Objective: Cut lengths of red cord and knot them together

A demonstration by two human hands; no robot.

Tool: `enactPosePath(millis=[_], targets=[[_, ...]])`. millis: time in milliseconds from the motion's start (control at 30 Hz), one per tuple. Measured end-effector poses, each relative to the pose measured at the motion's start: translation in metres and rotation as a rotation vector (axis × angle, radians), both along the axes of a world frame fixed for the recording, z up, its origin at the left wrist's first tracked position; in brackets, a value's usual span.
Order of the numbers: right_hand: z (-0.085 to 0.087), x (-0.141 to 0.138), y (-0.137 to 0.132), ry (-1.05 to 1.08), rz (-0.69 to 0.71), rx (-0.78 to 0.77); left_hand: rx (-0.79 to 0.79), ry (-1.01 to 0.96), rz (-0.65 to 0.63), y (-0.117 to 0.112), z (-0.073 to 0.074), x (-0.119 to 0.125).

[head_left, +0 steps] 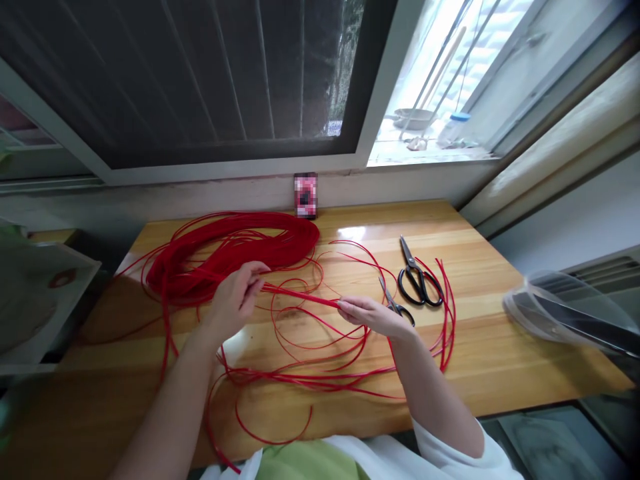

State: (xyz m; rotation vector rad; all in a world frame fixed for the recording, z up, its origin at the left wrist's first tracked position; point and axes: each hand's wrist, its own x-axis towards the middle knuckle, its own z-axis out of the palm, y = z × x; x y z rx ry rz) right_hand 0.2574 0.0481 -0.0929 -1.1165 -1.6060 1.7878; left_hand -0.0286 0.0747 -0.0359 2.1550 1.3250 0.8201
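Several strands of red cord (303,295) run side by side between my two hands, lying straight just above the table. My right hand (367,315) pinches them at their right end, thumb against fingers. At the left end, my left hand (236,293) has its fingers curled around the strands; part of its grip is hidden. Behind and beside it lies a big coil of red cord (280,240). Loose red cords (320,380) loop across the table below both hands. A small pair of scissors (399,308) lies right beside my right hand, partly covered by it.
Larger black-handled scissors (420,283) lie to the right on the wooden table (480,320). A phone with a blurred screen (306,195) leans against the wall under the window. A clear plastic container (545,310) stands at the right edge. More cord ends (447,313) curve near the scissors.
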Motion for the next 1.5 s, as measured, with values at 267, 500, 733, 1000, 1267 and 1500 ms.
enactPosePath(millis=[267,500,733,1000,1267,1500], targets=[[-0.002,0.020,-0.004,-0.161,0.001,0.025,0.017,0.010,0.252,0.010,-0.016,-0.066],[0.002,0.018,-0.005,-0.126,-0.016,0.033,-0.104,0.255,0.236,0.020,-0.025,-0.090],[0.009,-0.011,0.001,-0.169,0.071,0.109,0.208,0.363,-0.067,-0.003,-0.021,0.021],[0.008,-0.013,0.009,0.054,0.155,-0.050,-0.109,0.363,-0.321,-0.019,-0.020,0.094],[0.011,-0.012,0.010,0.109,0.186,-0.065,-0.236,0.133,-0.392,-0.012,-0.021,0.077],[0.015,0.009,0.005,0.025,-0.013,-0.049,-0.255,0.119,-0.234,-0.002,-0.021,0.054]])
